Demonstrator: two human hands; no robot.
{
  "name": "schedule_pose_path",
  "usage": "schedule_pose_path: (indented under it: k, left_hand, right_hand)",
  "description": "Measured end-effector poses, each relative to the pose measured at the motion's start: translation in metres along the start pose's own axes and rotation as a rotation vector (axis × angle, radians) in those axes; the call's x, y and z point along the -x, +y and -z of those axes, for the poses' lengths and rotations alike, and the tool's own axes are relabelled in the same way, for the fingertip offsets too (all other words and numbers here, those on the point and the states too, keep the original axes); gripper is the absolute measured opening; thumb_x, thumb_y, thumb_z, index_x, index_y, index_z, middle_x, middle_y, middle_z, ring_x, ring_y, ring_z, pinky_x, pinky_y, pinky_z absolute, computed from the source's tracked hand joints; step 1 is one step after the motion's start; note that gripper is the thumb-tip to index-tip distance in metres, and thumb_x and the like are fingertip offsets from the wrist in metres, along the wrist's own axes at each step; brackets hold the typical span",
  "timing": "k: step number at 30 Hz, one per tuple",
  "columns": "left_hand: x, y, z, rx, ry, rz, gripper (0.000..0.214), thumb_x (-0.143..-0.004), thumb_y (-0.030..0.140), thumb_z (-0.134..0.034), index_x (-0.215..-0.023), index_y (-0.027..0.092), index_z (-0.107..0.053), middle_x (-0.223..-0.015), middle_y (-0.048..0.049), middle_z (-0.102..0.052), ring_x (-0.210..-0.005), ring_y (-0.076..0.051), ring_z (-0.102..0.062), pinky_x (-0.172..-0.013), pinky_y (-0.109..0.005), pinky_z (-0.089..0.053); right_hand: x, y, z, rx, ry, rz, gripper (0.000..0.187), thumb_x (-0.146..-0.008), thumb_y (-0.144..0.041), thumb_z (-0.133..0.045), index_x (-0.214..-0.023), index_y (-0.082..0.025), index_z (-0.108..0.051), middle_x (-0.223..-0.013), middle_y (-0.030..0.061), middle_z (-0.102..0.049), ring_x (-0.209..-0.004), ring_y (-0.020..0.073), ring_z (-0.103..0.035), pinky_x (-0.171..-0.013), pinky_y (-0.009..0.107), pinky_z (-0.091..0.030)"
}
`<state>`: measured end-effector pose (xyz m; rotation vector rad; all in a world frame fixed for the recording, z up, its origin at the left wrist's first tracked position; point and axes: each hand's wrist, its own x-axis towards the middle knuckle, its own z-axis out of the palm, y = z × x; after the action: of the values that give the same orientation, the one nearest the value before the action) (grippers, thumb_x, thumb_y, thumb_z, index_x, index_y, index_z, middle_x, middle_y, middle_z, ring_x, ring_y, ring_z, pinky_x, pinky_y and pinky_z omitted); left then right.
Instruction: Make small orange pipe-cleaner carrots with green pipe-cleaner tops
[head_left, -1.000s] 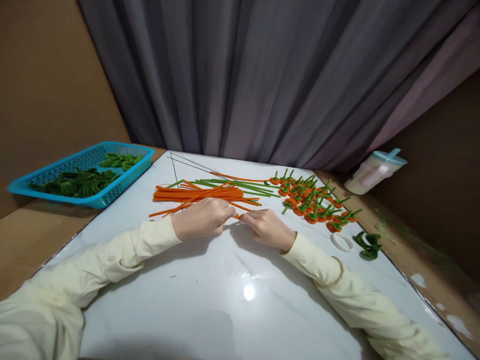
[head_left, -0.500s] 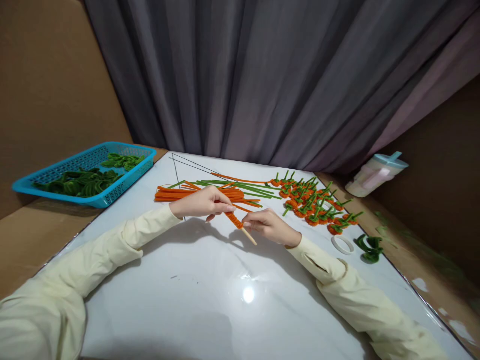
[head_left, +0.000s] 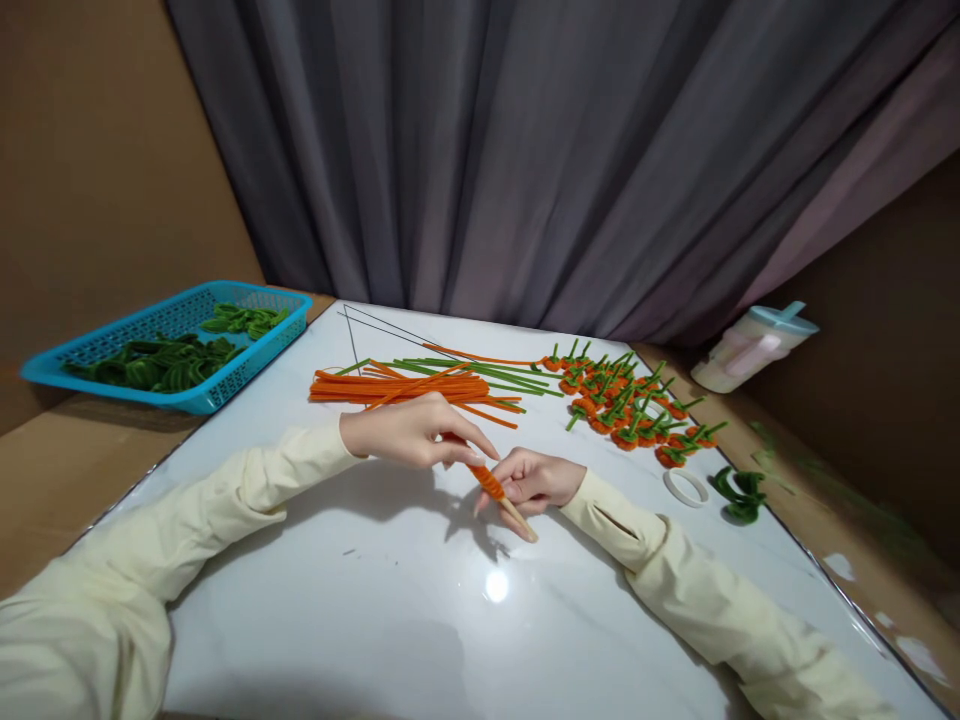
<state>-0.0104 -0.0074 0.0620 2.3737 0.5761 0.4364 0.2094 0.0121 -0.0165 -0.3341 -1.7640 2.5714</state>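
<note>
Over the white table (head_left: 420, 620), my right hand (head_left: 534, 482) grips a thin wooden stick (head_left: 517, 517) that has an orange pipe cleaner (head_left: 489, 482) coiled round its upper part. My left hand (head_left: 409, 432) pinches the top of that orange coil with its fingertips. The stick slants down to the right, its bare end poking out below my right hand. Both hands sit close together near the table's middle.
Loose orange pipe cleaners (head_left: 397, 388) and green ones (head_left: 480, 372) lie beyond my hands. Several finished orange-and-green pieces (head_left: 626, 405) are heaped at the right. A white ring (head_left: 684, 488), green curls (head_left: 739, 495), a blue basket (head_left: 169, 345) of green pieces and a lidded jug (head_left: 750, 345) stand around.
Both hands have drawn nearer to me and lifted the stick off the pile. The orange coil and bare stick end, first hidden between the fingers, now show.
</note>
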Motion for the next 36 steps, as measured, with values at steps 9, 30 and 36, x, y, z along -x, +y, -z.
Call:
schedule_pose_path:
  k: [9,30,36]
  left_hand:
    - [0.003,0.003,-0.002,-0.291,0.047,-0.119,0.027,-0.083,0.016,-0.05,-0.104,0.021,-0.065,-0.089,-0.0096,-0.061,-0.09,-0.021,-0.052,-0.079,-0.031,-0.04]
    - [-0.005,-0.004,-0.032,-0.554,-0.119,-0.04,0.024,-0.081,0.009,-0.045,-0.102,0.015,-0.056,-0.085,-0.0079,-0.06,-0.072,-0.019,-0.055,-0.061,-0.025,-0.038]
    - [-0.016,0.002,-0.024,-0.39,-0.291,0.157,0.031,-0.093,0.036,-0.034,-0.098,0.018,-0.059,-0.088,-0.0045,-0.065,-0.077,-0.017,-0.059,-0.062,-0.023,-0.037]
  right_hand:
    - [0.002,0.0,0.002,0.001,0.04,-0.004,0.039,-0.074,-0.045,-0.065,-0.082,-0.007,-0.061,-0.053,0.0038,-0.064,-0.024,0.0003,-0.022,-0.026,0.017,-0.01]
    - [0.036,-0.008,-0.034,0.741,0.535,0.037,0.03,-0.089,-0.036,-0.043,-0.08,-0.012,-0.059,-0.052,-0.0024,-0.05,-0.042,0.0073,-0.039,-0.043,0.019,-0.029]
    - [0.03,-0.01,-0.048,1.704,0.594,-0.151,0.022,-0.073,-0.009,-0.049,-0.093,-0.012,-0.058,-0.07,0.0062,-0.063,-0.054,0.0135,-0.05,-0.05,0.024,-0.026]
